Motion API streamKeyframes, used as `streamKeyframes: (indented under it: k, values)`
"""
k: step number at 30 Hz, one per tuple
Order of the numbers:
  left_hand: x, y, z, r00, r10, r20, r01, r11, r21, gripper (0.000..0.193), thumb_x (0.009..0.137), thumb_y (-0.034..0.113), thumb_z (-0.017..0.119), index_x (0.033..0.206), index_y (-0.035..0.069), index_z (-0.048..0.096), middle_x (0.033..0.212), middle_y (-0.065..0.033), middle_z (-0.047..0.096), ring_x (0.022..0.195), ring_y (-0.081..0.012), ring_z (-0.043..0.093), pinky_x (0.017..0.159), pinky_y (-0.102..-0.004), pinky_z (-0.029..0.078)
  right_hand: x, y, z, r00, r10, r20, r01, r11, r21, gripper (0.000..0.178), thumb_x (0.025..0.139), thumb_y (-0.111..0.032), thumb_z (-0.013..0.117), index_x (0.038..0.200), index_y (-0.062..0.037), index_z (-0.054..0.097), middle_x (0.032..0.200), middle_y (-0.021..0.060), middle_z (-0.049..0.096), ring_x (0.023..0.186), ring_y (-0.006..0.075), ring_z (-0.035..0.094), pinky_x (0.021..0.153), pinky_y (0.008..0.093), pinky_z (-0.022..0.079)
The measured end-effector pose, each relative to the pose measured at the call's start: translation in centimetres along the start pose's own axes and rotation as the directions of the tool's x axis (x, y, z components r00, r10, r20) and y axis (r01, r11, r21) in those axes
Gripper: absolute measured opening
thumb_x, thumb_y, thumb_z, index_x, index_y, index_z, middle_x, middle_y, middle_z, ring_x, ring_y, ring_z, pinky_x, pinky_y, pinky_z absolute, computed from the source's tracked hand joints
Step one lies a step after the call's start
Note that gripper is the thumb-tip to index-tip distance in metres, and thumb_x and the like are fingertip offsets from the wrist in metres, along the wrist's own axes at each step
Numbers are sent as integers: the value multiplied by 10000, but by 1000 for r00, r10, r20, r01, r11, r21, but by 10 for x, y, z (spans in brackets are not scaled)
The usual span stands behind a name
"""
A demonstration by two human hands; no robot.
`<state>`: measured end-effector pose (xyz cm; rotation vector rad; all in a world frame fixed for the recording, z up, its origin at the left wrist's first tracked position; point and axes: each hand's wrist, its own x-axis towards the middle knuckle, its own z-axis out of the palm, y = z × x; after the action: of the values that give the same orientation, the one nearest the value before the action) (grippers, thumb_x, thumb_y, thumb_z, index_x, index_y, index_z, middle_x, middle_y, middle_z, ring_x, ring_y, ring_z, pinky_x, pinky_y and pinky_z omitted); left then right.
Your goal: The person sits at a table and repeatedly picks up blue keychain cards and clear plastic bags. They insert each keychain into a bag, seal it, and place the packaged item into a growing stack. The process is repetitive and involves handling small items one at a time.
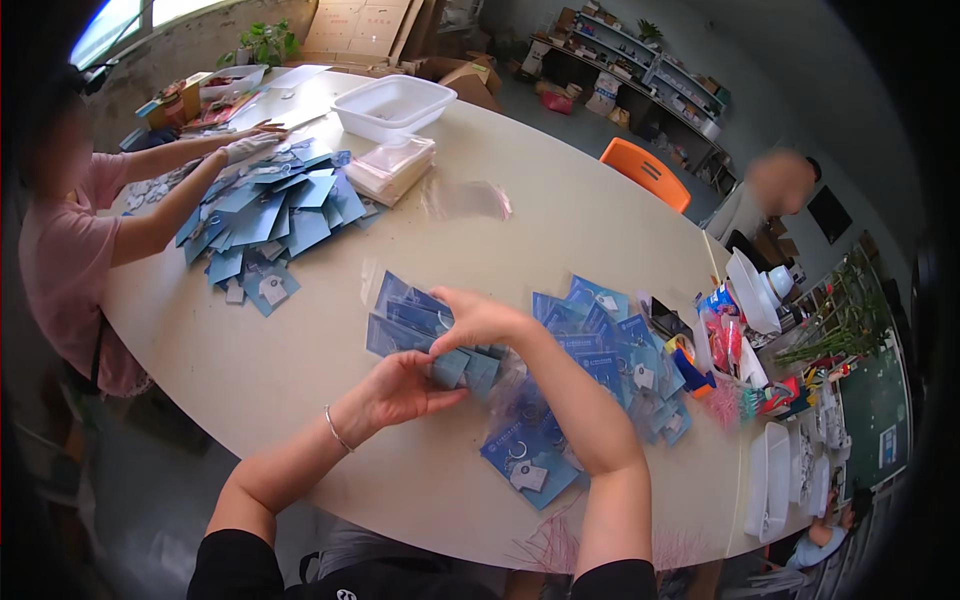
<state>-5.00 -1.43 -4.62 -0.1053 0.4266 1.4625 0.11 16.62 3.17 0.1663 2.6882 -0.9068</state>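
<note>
The single view, from the left of two head-worn fisheye cameras, looks down and forward across the surface [590, 255]; it is near the hands [385, 392], around mid-frame; its wide reach takes in shelves [650, 68] far off at upper right; edges bend toward a dark, rounded rim.

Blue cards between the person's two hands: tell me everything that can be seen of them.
The bundle of blue rectangular cards is fanned and overlapping, with pale printing and a shine like clear plastic film. What looks like a silvery metal ring shows near the right thumb. The right hand grips the bundle from the right; the left hand touches its lower side. The number of cards, and whether they rest on the table, cannot be told.
</note>
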Motion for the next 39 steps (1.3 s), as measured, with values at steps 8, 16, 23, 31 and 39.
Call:
streamKeyframes:
  k: [8, 16, 23, 31, 39]
  values:
    - [24, 47, -41, 995, 101, -17, -81, 873, 481, 424, 1000, 310, 392, 1205, -7, 585, 1177, -149, 643, 1112, -267, 609, 937, -415, 502, 12, -85, 112, 749, 201, -631, -640, 465, -612, 652, 859, -187, 576, 1426, 56, 367, 1067, 311, 620, 886, 414, 667, 545, 380, 588]
    - [0, 68, -54, 553, 810, -193, -199, 354, 914, 915, 804, 418, 724, 1437, -60, 267, 1325, -328, 424, 1161, -375, 539, 940, -421, 495, 34, -99, 136, 729, 343, -593, -618, 702, -354, 505, 874, -205, 611, 1253, 115, 519, 1277, 251, 484, 1108, 362, 523, 692, 358, 585]
    - [62, 48, -24, 426, 899, 105, 106, -165, 981, 1215, 577, 382, 900, 1510, 80, 183, 1386, -324, 311, 1250, -444, 443, 1051, -429, 412, -81, -72, 143, 731, 70, -678, -192, 976, -107, 558, 820, -231, 731, 1255, 56, 531, 1359, 300, 412, 1232, 428, 464, 990, 460, 445]
    - [69, 70, -36, 577, 767, 280, -11, -336, 942, 917, 654, 424, 858, 1420, 133, 446, 1430, -289, 327, 1323, -433, 374, 1065, -460, 394, -135, -27, 168, 659, 85, -747, -257, 959, -118, 1005, 799, -456, 731, 1524, -67, 154, 1491, 354, 175, 1319, 511, 321, 1073, 527, 329]
    - [-8, 25, -46, 771, 320, 551, -143, -756, 639, 481, 982, 144, 475, 1451, 240, 424, 1510, -152, 368, 1415, -368, 290, 1156, -478, 229, -84, -24, 202, 617, 77, -783, -265, 958, -114, 985, 760, -426, 763, 1524, -142, 211, 1519, 316, 138, 1310, 498, 320, 1016, 654, 308]
